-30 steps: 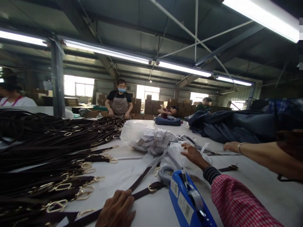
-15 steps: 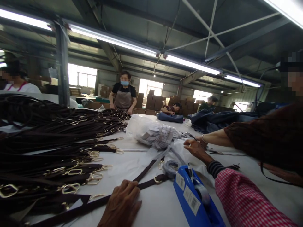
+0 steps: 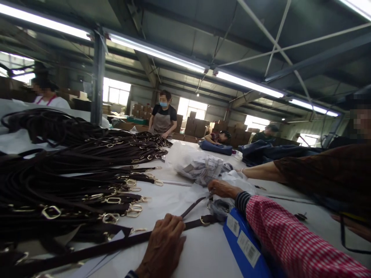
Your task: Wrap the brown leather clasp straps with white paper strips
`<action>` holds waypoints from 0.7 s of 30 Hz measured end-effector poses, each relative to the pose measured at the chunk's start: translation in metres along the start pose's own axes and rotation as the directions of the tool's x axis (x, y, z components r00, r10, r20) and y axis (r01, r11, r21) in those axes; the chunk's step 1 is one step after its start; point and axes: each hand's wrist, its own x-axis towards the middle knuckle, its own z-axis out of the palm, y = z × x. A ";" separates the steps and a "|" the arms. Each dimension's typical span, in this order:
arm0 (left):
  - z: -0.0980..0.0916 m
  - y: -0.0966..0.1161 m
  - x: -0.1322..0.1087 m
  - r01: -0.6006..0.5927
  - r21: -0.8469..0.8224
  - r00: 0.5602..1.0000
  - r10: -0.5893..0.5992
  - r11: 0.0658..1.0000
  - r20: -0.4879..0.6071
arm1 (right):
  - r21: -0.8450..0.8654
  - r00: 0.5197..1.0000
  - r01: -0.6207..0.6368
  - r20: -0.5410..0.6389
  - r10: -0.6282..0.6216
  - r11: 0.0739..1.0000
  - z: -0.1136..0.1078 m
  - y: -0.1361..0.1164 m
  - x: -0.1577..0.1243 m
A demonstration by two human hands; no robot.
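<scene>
My left hand [image 3: 165,243] is closed over a dark brown strap [image 3: 127,241] lying across the table, its fingers curled around the strap. Two thin ends of strap run out beyond these fingers; one carries a gold buckle [image 3: 204,221]. Farther off, my right hand [image 3: 224,189] has its fingers pinched at the tip of the upper strap end [image 3: 193,206]. Just below that hand lies a coil of grey ties [image 3: 218,208]. A blue tape dispenser [image 3: 243,247] with barcode labels stands under my right forearm, partly hidden by the checked sleeve.
A big pile of dark straps [image 3: 66,166] with gold clasps covers the left side. Beyond my hands sits a clear bag of paper labels [image 3: 199,166]. A co-worker's arm [image 3: 261,172] reaches in from the right. Blue bags [image 3: 216,147] and several people are farther back.
My right hand has moved left and closer, from beside the co-worker's hand to the strap end. The view has shifted; my left hand stays on the strap.
</scene>
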 end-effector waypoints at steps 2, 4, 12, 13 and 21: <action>0.000 0.001 0.000 -0.010 -0.001 0.999 0.010 1.000 -0.048 | 0.093 1.000 -0.027 0.012 0.026 0.995 -0.007 0.000 -0.010; 0.003 -0.001 0.000 -0.032 0.006 0.992 0.032 0.999 -0.123 | 0.179 0.999 -0.044 -0.014 0.047 0.983 -0.015 -0.002 -0.021; -0.028 -0.021 0.003 -0.198 -0.079 0.762 0.103 0.977 -0.640 | 0.211 0.957 0.083 -0.289 -0.019 0.974 -0.034 -0.077 -0.067; -0.041 -0.020 0.001 -0.175 -0.120 0.740 0.050 0.977 -0.670 | 0.188 0.944 0.118 -0.327 -0.051 0.975 -0.032 -0.094 -0.078; -0.092 0.023 -0.056 0.469 -0.705 0.864 -0.110 0.532 0.492 | 0.152 0.855 0.430 -0.384 -0.348 0.890 -0.016 -0.202 -0.178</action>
